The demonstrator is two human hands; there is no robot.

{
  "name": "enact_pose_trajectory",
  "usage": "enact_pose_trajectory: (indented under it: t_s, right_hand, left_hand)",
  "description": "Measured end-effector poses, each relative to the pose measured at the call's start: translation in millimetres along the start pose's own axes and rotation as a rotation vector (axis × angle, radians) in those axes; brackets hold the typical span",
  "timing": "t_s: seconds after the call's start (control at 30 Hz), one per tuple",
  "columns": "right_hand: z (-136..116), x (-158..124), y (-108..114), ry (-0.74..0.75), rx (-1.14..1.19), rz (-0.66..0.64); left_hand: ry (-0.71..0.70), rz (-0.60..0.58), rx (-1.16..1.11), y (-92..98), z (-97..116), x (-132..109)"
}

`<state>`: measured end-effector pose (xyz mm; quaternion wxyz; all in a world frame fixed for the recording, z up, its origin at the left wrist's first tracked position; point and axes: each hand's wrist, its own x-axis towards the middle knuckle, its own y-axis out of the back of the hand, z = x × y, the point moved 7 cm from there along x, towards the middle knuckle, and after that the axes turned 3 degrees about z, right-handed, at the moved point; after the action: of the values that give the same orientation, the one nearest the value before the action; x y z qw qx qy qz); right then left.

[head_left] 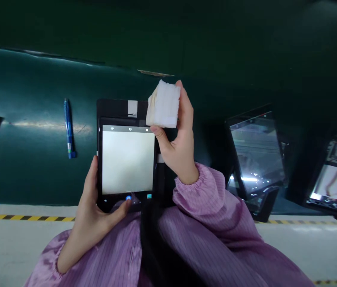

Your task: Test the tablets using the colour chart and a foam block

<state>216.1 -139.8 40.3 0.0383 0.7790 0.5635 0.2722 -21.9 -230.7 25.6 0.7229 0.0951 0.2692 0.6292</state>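
One tablet (128, 163), gripped by left hand (94, 214), lies beside right hand (180, 147).

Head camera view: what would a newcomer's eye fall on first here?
Probably the brightly lit tablet, left of the picture's middle, with the left hand gripping its lower left side. Next comes the white block in the right hand, standing out against the dark surroundings near the tablet's upper right corner. The blue pen also catches the eye, lying on the green work surface to the left of the tablet.
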Motion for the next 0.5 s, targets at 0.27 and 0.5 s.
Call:
enact_pose_trajectory:
  t_s: [0.27,0.5]
  right_hand:
    - [-5.1,0.8,2.3,0.016,0.021,-0.011]
    - [-1.1,1.3,-3.1,0.054,-0.072,-0.022]
  left_hand:
    - [-0.034,0.016,0.012,1.1,-2.0,0.9]
    - [-0.017,-0.082,-0.081,4.7,0.3,0.5]
